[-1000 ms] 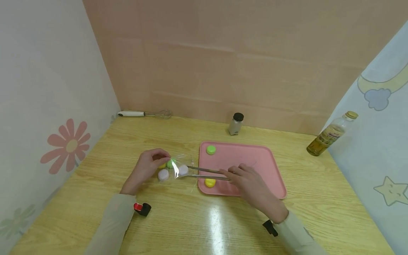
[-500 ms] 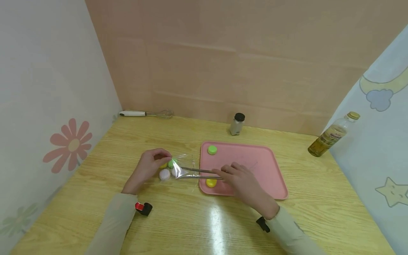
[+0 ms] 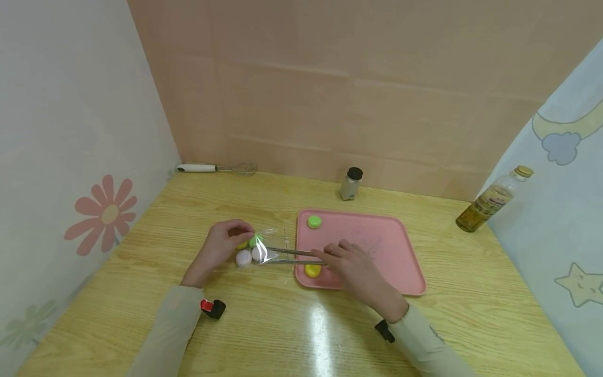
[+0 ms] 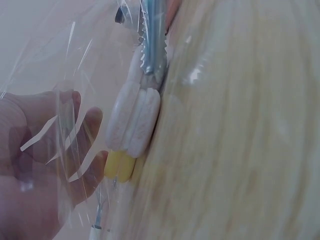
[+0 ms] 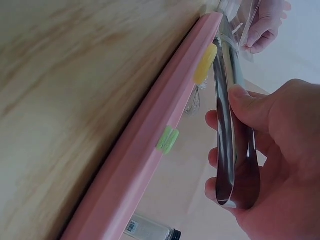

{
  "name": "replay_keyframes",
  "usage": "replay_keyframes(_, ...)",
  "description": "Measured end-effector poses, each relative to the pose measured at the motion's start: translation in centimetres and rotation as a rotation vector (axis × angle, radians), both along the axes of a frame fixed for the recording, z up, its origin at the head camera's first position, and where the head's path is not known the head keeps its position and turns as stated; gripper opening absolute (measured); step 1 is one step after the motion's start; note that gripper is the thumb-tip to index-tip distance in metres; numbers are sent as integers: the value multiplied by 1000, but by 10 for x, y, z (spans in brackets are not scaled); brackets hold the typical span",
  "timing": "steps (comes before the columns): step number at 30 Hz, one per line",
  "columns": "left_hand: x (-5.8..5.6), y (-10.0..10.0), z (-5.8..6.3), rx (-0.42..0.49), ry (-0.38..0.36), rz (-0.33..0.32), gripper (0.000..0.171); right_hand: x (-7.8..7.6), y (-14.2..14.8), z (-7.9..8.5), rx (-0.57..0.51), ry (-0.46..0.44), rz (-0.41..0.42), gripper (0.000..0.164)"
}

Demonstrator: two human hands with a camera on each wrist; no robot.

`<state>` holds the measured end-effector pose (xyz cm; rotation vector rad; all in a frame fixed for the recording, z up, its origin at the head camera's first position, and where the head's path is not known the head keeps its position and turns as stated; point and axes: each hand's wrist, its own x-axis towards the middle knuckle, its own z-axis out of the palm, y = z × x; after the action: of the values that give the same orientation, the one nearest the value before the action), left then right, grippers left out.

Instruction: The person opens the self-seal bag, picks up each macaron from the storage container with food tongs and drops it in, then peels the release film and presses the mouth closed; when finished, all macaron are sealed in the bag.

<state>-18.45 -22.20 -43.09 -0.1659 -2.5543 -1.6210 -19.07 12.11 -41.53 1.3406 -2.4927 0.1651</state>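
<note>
My left hand (image 3: 221, 246) pinches the upper edge of a clear plastic bag (image 3: 278, 241) lying on the table. Inside are macarons: a green macaron (image 3: 255, 241), a yellow macaron (image 4: 119, 166) and two white ones, one white macaron (image 3: 243, 258) nearer my left wrist. My right hand (image 3: 353, 269) holds metal tongs (image 5: 225, 145) between thumb and fingers, their arms reaching left into the bag's mouth. The toothed tong tips lie at the other white macaron (image 3: 259, 254); whether they still squeeze it, I cannot tell. Glare on the film hides part of the contents.
A pink tray (image 3: 377, 246) under my right hand bears a green macaron (image 3: 314, 222) and a yellow macaron (image 3: 313, 270). Behind stand a black-capped jar (image 3: 350, 184) and a whisk (image 3: 202, 168) lying by the wall. An oil bottle (image 3: 492, 200) stands at right.
My right hand has moved left, pushing the tongs deeper into the bag. The white macaron at their tips has shifted left beside the others. My left hand stays almost in place.
</note>
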Motion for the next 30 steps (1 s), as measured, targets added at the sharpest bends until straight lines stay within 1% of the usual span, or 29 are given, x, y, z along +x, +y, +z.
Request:
replay_keyframes(9, 0, 0, 0, -8, 2, -5, 12, 2, 1, -1, -9, -1, 2, 58)
replay_keyframes(16, 1, 0, 1, -16, 8, -3, 8, 3, 5, 0, -1, 35, 2, 57)
replay_keyframes(23, 0, 0, 1, -15, 13, -1, 10, 9, 18, 7, -9, 38, -10, 65)
replay_keyframes(30, 0, -1, -1, -14, 8, -2, 8, 12, 36, 11, -36, 109, -5, 70)
